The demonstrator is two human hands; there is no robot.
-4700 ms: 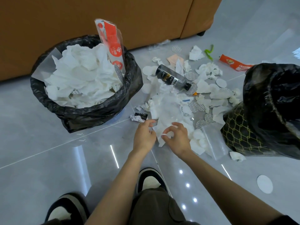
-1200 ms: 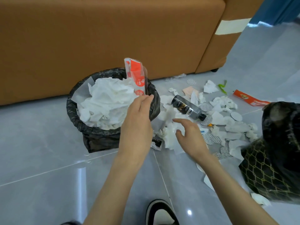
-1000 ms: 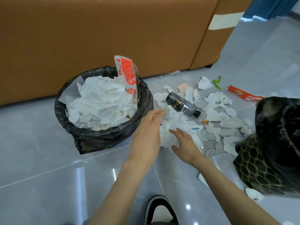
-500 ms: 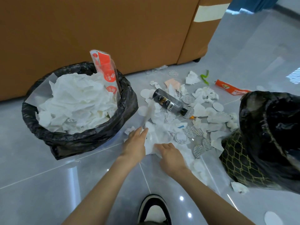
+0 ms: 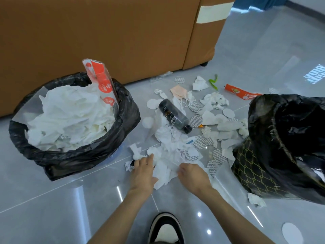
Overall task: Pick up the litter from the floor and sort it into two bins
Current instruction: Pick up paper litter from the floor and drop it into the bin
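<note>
Between the tissue-filled left bin (image 5: 79,155) and the right bin (image 5: 281,138), a person reaches into a tissue heap (image 5: 165,166) lying on the floor directly ahead, flanked by the 2 hands. The left hand (image 5: 143,171), nearer the left bin, rests with fingers straight on the heap's left edge. The right hand (image 5: 192,175) sits at its right edge, fingertips buried in paper, its grip impossible to tell.
</note>
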